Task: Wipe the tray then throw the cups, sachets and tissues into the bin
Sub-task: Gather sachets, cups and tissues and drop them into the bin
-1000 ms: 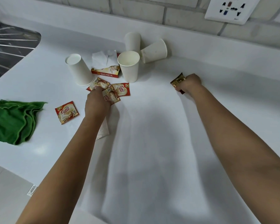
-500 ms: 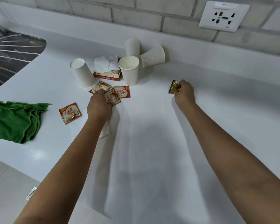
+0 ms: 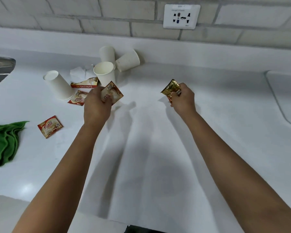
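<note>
White counter (image 3: 158, 148) under a grey brick wall with a socket (image 3: 181, 16); sink edge far left, tray (image 3: 286, 98) rim at far right. Green cloth (image 3: 3, 142) sits discarded at the left edge, so I'd judge the wipe done and we're in the litter-collection step. Left hand (image 3: 96, 105) is clenched round red sachets (image 3: 111, 95), the top one tilted, long axis running lower-left to upper-right, print facing up. Right hand (image 3: 181, 98) grips a gold sachet (image 3: 170, 89), crumpled, its free end pointing up-left away from the palm. Both are lifted just off the counter. Still lying flat: one red sachet (image 3: 49, 126) near the cloth, long axis roughly diagonal, and another (image 3: 77, 98) touching the base of the upturned cup (image 3: 57, 84). Sachet box (image 3: 84, 84) and tissue (image 3: 81, 73) sit between that cup and the upright cup (image 3: 105, 73). Behind it, one more cup (image 3: 107, 53) stands inverted and a fourth cup (image 3: 128, 60) lies on its side, mouth facing left toward the others. Bin not in view. Next move, as I read it: sweep up the two loose sachets with hands already part full, so either consolidate into one hand or drop them into the upright cup, then nest the cups and carry the lot. Risk: thin foil slipping from a crowded grip.
</note>
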The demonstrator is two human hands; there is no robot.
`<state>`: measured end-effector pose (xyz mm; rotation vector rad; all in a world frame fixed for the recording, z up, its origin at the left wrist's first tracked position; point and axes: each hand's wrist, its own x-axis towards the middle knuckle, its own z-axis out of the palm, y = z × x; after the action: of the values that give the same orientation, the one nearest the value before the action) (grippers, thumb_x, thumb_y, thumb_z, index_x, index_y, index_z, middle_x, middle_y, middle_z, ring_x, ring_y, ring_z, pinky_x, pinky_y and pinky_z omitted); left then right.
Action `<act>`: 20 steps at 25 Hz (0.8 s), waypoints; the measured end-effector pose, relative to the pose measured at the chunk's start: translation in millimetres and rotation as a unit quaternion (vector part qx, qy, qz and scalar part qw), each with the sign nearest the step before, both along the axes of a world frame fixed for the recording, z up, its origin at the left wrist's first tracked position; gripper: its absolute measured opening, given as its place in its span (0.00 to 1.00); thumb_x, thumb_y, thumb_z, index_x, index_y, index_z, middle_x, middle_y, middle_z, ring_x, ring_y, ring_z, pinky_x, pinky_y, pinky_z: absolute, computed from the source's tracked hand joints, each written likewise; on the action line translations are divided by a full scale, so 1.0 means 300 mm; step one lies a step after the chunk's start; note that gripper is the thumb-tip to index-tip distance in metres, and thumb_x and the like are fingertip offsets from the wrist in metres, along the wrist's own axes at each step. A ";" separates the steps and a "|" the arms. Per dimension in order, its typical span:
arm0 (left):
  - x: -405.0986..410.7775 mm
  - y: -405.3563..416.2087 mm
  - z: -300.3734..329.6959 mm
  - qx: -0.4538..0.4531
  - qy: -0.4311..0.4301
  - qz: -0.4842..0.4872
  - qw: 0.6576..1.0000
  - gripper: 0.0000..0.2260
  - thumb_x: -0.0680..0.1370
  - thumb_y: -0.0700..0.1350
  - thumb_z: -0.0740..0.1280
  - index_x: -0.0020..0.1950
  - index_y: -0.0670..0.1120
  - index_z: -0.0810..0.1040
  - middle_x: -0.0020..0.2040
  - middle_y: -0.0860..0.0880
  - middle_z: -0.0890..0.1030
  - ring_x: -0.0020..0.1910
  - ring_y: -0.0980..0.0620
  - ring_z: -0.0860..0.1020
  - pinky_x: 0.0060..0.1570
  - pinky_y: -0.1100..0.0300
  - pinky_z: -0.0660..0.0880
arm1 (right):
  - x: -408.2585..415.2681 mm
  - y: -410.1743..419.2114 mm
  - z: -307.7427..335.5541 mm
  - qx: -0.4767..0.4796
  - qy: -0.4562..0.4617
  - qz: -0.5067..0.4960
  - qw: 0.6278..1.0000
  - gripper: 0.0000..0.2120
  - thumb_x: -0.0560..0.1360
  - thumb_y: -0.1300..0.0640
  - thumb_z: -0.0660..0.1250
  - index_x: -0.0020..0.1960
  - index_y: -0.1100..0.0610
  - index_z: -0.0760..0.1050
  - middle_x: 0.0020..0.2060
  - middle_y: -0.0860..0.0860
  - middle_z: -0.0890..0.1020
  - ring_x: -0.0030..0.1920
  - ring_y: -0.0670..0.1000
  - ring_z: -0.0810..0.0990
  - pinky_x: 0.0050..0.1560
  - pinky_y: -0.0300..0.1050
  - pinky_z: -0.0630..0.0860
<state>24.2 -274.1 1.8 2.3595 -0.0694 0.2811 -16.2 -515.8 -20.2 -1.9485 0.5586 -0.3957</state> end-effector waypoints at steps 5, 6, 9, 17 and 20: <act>-0.196 -0.317 0.065 -0.173 0.160 -0.130 0.963 0.09 0.76 0.40 0.64 0.56 0.44 0.76 0.42 0.51 0.80 0.38 0.52 0.76 0.35 0.64 0.68 | -0.300 -0.165 0.090 0.008 -0.043 -0.053 0.998 0.07 0.70 0.66 0.66 0.42 0.56 0.72 0.35 0.50 0.77 0.34 0.50 0.77 0.32 0.44 0.77; -0.251 -0.388 0.069 -0.202 0.203 -0.165 0.944 0.09 0.76 0.39 0.64 0.55 0.45 0.76 0.41 0.52 0.79 0.37 0.53 0.76 0.34 0.64 0.68 | -0.368 -0.210 0.100 0.010 -0.046 -0.069 0.997 0.06 0.70 0.66 0.66 0.41 0.56 0.72 0.35 0.51 0.77 0.35 0.53 0.78 0.34 0.47 0.79; -0.426 -0.584 0.082 -0.225 0.287 -0.254 0.896 0.07 0.76 0.37 0.64 0.52 0.47 0.77 0.41 0.50 0.80 0.37 0.51 0.76 0.33 0.62 0.69 | -0.584 -0.339 0.121 -0.002 -0.063 -0.133 0.989 0.04 0.74 0.64 0.62 0.44 0.57 0.71 0.38 0.54 0.77 0.40 0.59 0.79 0.43 0.57 0.80; -1.108 -1.103 0.034 -0.168 0.455 -0.426 0.764 0.06 0.75 0.36 0.64 0.46 0.46 0.78 0.40 0.47 0.81 0.33 0.53 0.76 0.32 0.63 0.71 | -1.401 -0.727 0.055 -0.019 -0.035 -0.353 0.935 0.10 0.72 0.66 0.57 0.44 0.53 0.74 0.36 0.49 0.77 0.37 0.54 0.78 0.41 0.54 0.80; -1.367 -1.264 -0.019 -0.119 0.486 -0.467 0.729 0.06 0.77 0.37 0.63 0.51 0.44 0.76 0.44 0.47 0.81 0.37 0.53 0.78 0.33 0.62 0.72 | -1.685 -0.809 -0.032 -0.012 0.016 -0.425 0.905 0.11 0.72 0.66 0.57 0.47 0.54 0.73 0.36 0.49 0.76 0.35 0.51 0.76 0.36 0.37 0.76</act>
<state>-386.0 -653.2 -3.9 1.6548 -0.6318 -1.3349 -521.6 -758.5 -30.0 -1.6415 1.4303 -0.9098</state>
